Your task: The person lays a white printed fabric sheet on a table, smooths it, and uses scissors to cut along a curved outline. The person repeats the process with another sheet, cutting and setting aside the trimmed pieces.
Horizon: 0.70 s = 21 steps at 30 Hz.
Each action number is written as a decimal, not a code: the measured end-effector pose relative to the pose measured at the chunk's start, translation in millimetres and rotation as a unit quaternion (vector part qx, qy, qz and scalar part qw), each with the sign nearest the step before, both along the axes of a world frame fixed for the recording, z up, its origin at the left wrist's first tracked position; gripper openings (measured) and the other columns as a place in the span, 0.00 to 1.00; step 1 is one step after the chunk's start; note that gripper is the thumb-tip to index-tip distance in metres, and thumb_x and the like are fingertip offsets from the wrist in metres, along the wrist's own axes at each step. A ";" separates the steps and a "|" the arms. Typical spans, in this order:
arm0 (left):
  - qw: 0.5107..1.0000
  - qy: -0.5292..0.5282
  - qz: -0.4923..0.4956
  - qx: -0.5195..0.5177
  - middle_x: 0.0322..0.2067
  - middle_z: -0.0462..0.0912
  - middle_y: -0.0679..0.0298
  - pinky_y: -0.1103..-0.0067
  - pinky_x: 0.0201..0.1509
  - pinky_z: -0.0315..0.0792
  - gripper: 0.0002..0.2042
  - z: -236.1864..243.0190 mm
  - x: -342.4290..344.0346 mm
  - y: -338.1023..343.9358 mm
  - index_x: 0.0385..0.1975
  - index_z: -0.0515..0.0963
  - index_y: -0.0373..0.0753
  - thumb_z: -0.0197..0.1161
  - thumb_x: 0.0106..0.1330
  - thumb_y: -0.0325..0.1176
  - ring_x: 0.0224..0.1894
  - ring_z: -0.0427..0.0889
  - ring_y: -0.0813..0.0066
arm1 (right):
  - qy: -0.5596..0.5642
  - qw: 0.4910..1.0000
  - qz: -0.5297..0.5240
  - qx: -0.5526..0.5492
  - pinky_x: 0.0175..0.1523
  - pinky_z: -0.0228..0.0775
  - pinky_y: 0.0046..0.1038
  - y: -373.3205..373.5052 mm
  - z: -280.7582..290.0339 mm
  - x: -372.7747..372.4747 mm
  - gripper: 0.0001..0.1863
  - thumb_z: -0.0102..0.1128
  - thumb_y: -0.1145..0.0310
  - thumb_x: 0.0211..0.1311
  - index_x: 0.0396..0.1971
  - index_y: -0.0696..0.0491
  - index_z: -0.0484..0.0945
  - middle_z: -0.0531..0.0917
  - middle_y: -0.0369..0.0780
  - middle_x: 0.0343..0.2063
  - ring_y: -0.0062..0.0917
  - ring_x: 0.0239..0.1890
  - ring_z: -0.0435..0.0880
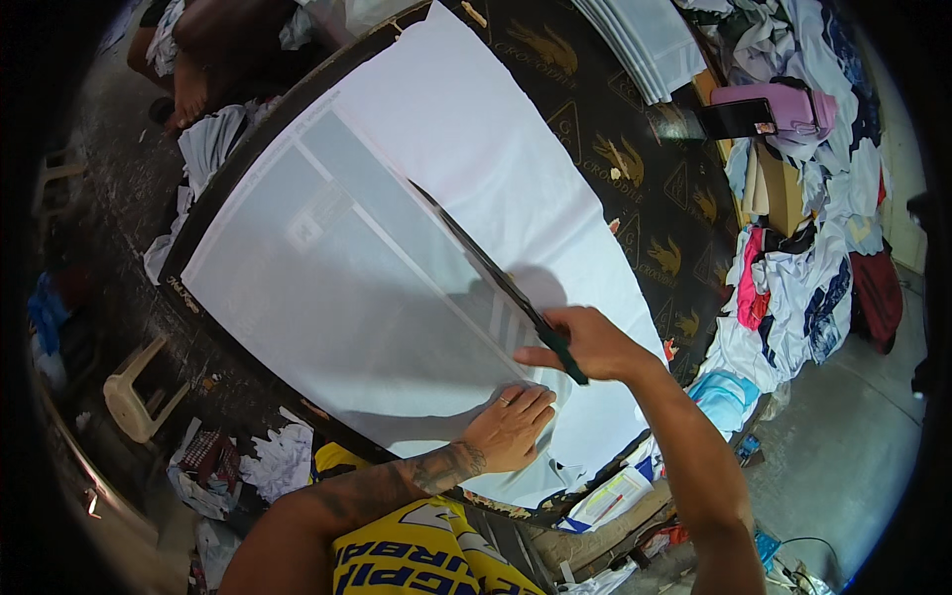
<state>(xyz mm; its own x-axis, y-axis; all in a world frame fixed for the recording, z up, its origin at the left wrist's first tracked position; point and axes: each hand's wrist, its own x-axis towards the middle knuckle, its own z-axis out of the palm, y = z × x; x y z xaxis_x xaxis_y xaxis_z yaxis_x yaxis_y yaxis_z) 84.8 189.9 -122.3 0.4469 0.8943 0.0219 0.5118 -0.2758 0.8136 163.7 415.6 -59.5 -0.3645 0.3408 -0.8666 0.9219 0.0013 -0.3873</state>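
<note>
A large white cloth-like sheet (555, 198) with a pale grey printed panel (297, 258) on its left side covers most of the dark table. My right hand (587, 342) is closed round the green handles of long dark scissors (486, 263), which are seen edge-on. Their blade points up and left over the sheet, along the right side of the printed panel. Just below and left of it, my left hand (511, 428), with a ring on a finger, lies flat on the sheet near the front edge.
A stack of folded pale sheets (645, 45) lies at the far right of the dark patterned table (650, 193). Beyond that edge are a purple bag (793, 114) and heaped garments (793, 297). A beige plastic stool (139, 392) stands left; another person's foot (190, 94) shows at upper left.
</note>
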 end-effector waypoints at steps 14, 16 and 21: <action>0.996 -0.016 -0.085 -0.025 0.69 0.73 0.57 0.63 0.76 0.58 0.23 -6.6 -11.6 -0.7 0.61 0.78 0.35 0.58 0.70 0.41 0.73 0.67 0.62 | -0.032 0.997 0.069 -0.001 0.27 0.58 0.26 39.8 4.3 -102.7 0.36 0.86 0.37 0.49 0.15 0.51 0.73 0.68 0.29 0.14 0.17 0.20 0.66; 0.995 -0.031 -0.086 -0.038 0.69 0.73 0.56 0.63 0.76 0.58 0.23 -6.8 -12.2 -0.2 0.61 0.78 0.35 0.58 0.70 0.41 0.74 0.66 0.62 | 0.009 0.999 0.042 0.009 0.28 0.59 0.27 44.0 5.7 -112.1 0.36 0.85 0.36 0.50 0.15 0.51 0.74 0.69 0.29 0.14 0.18 0.20 0.67; 0.994 -0.037 -0.092 -0.041 0.69 0.73 0.55 0.62 0.77 0.57 0.24 -13.3 -6.4 -1.0 0.61 0.78 0.35 0.59 0.69 0.39 0.75 0.65 0.61 | -0.025 0.993 0.104 0.043 0.28 0.60 0.26 56.9 2.5 -144.4 0.35 0.85 0.36 0.49 0.15 0.50 0.75 0.70 0.30 0.13 0.19 0.19 0.71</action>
<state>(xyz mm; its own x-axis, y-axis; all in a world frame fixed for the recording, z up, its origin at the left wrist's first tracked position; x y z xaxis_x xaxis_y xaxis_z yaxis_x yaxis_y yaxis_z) 78.4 188.8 -135.6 0.6038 0.7971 -0.0092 0.3963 -0.2902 0.8710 19.2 472.5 -57.0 -0.3920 0.3361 -0.8564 0.9164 0.2247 -0.3313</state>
